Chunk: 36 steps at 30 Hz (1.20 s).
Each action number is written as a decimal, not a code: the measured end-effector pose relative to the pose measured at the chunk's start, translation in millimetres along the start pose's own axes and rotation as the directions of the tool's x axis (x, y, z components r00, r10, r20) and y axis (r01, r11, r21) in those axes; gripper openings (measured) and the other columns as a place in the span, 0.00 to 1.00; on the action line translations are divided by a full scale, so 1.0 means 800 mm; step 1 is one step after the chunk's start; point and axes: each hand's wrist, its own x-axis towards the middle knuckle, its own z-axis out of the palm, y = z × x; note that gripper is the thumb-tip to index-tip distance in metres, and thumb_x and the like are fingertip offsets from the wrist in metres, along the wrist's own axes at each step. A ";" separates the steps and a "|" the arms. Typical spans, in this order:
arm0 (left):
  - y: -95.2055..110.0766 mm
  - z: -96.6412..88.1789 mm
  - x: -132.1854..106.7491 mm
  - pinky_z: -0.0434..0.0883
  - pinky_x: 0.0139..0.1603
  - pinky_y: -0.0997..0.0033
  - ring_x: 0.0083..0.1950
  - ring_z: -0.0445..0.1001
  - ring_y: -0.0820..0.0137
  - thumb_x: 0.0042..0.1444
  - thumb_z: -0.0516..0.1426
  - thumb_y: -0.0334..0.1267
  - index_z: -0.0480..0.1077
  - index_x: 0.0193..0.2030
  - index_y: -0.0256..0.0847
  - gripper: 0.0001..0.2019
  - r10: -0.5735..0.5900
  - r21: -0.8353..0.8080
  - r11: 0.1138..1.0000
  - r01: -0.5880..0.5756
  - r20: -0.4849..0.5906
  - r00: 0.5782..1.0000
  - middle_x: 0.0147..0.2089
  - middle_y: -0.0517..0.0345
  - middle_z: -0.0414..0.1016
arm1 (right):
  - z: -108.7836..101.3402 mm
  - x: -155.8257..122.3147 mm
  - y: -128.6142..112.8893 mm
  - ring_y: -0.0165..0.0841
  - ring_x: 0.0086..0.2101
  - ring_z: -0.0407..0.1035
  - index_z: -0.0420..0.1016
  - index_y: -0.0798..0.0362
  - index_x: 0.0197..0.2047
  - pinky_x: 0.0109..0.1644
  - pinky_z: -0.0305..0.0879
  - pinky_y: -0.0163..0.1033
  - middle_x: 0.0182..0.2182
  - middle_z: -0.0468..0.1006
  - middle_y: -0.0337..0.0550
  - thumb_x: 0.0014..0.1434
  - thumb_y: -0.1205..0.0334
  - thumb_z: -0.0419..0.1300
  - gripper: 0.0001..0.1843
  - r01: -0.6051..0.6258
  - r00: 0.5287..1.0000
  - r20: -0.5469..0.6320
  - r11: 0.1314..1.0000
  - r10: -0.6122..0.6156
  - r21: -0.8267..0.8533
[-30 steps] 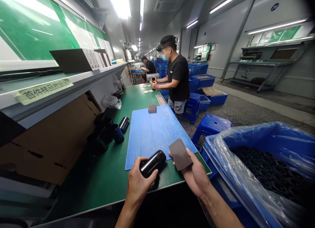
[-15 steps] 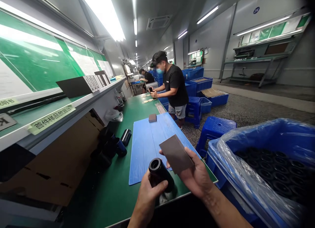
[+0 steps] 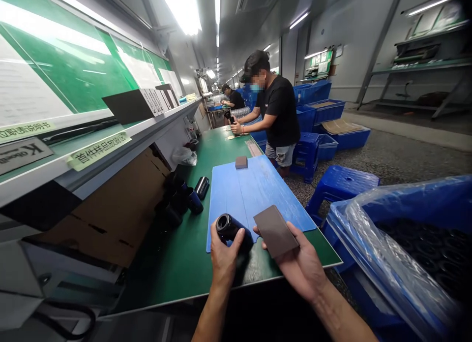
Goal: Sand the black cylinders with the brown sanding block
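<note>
My left hand (image 3: 223, 263) is wrapped round a glossy black cylinder (image 3: 236, 230), its ringed open end tilted up towards me. In my right hand (image 3: 304, 263) lies a flat brown-grey sanding sponge (image 3: 276, 231), gripped by its edges between thumb and fingers. Sponge and cylinder are apart, side by side over the near edge of the blue sheet (image 3: 254, 184). A second brown-grey block (image 3: 241, 162) rests at the sheet's far end. To the left, several more black cylinders stand on the green table, and one black cylinder (image 3: 202, 187) lies on its side.
The green table (image 3: 165, 278) runs away from me beneath a shelf (image 3: 147, 123) on the left. A co-worker (image 3: 278, 110) stands at its far right side. A blue stool (image 3: 342, 182) and a plastic-lined blue bin (image 3: 368, 209) of black parts stand on the right.
The view has shifted, so most of the surroundings sit further right. My left hand has moved slightly up with the cylinder; both hands keep their hold.
</note>
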 end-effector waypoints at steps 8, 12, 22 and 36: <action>0.003 -0.020 -0.010 0.73 0.50 0.63 0.48 0.77 0.61 0.50 0.68 0.49 0.67 0.53 0.43 0.27 0.075 0.038 0.996 -0.077 0.060 0.995 0.48 0.54 0.76 | 0.011 0.013 0.008 0.45 0.51 0.76 0.72 0.55 0.61 0.46 0.77 0.46 0.51 0.81 0.50 0.68 0.53 0.57 0.23 -0.007 1.000 -0.015 0.998 0.006 -0.067; -0.002 -0.006 -0.005 0.74 0.46 0.62 0.44 0.78 0.60 0.45 0.70 0.51 0.66 0.51 0.43 0.31 0.076 0.111 0.992 -0.061 -0.141 0.987 0.45 0.54 0.76 | 0.014 0.014 0.010 0.46 0.54 0.74 0.72 0.54 0.61 0.50 0.76 0.48 0.52 0.80 0.50 0.65 0.51 0.60 0.25 0.070 0.994 -0.070 0.975 -0.087 -0.209; -0.017 0.003 -0.005 0.74 0.52 0.60 0.48 0.78 0.60 0.47 0.69 0.47 0.66 0.58 0.45 0.32 0.220 0.155 0.968 -0.195 -0.166 0.961 0.50 0.53 0.76 | -0.001 0.011 0.033 0.42 0.67 0.56 0.61 0.41 0.70 0.73 0.50 0.53 0.68 0.63 0.42 0.67 0.48 0.57 0.31 0.393 0.879 0.330 0.132 -0.343 -0.910; -0.003 -0.014 -0.019 0.75 0.51 0.67 0.49 0.79 0.65 0.52 0.67 0.40 0.67 0.54 0.46 0.24 0.193 -0.003 0.981 -0.194 0.083 0.978 0.50 0.57 0.78 | 0.011 0.005 0.018 0.41 0.68 0.54 0.59 0.40 0.71 0.72 0.54 0.53 0.70 0.57 0.43 0.70 0.52 0.54 0.28 0.448 0.805 0.484 -0.184 -0.343 -0.875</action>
